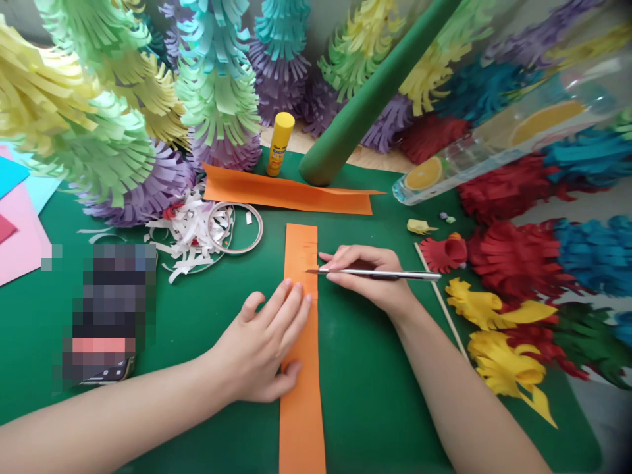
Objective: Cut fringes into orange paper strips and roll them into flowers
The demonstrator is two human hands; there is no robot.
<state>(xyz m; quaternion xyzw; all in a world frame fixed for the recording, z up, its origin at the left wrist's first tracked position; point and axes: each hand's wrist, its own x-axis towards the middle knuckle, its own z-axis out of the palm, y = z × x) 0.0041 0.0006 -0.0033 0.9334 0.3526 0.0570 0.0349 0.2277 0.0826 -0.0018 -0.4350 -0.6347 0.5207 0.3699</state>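
An orange paper strip (302, 408) runs lengthwise in front of me on the green table, with several short slits along its upper right edge. My left hand (269, 345) lies on the strip with fingers spread, pressing it down. Pinched in my right hand (372, 276) is a slim silver craft knife (395, 274), held nearly level. Its blade tip rests on the strip near the slits, just above my left fingertips. Beyond the strip's far end lies a folded orange paper piece (286, 192).
A yellow glue stick (280, 145), a green paper tube (365, 105) and a clear bottle (474, 158) stand behind. White paper scraps (190, 227) and a tape ring (259, 227) lie left, near a blurred phone (111, 309). Yellow paper flowers (508, 362) and a thin stick (444, 306) are right.
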